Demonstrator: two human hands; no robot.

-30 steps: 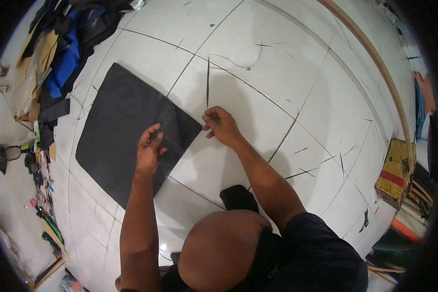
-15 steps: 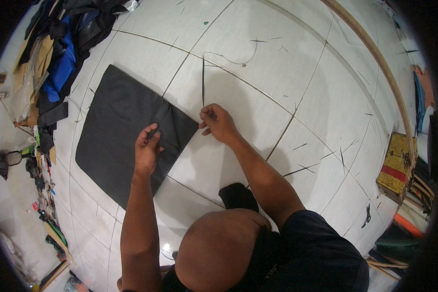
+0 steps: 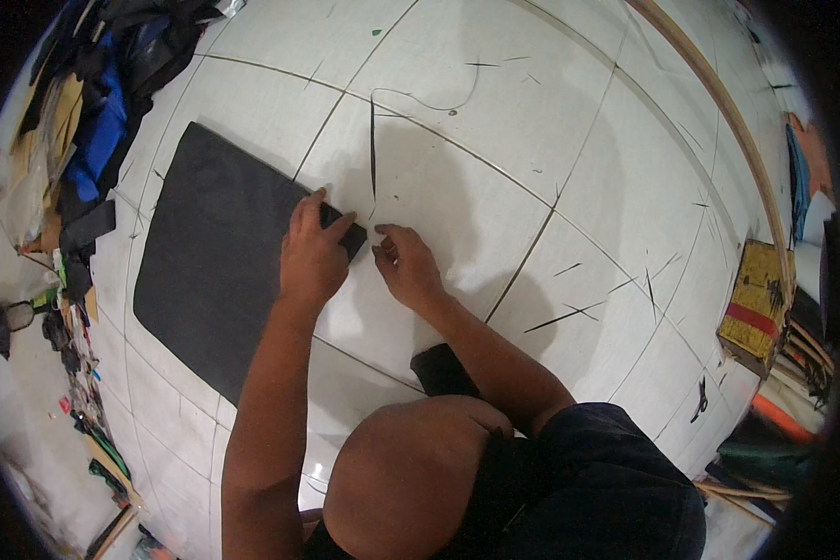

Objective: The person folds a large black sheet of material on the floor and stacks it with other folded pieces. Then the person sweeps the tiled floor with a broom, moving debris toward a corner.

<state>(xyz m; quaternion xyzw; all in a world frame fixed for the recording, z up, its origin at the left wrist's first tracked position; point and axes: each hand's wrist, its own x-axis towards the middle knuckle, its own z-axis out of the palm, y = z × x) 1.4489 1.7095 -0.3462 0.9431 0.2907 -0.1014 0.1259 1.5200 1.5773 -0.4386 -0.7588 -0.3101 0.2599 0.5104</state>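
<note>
Several black scraps (image 3: 559,319) litter the tiled floor (image 3: 467,252), a narrow strip (image 3: 373,145) lying just beyond the right hand (image 3: 411,269), whose fingers curl slightly apart. Beside it, on the floor, a smooth black sheet (image 3: 215,247) lies under the spread fingers of the left hand (image 3: 315,257).

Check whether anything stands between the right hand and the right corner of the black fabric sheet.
Nothing visible does; only white tile floor separates the right hand from the corner of the black fabric sheet. The thin black strip lies ahead of that gap; the left hand rests on the sheet.
</note>
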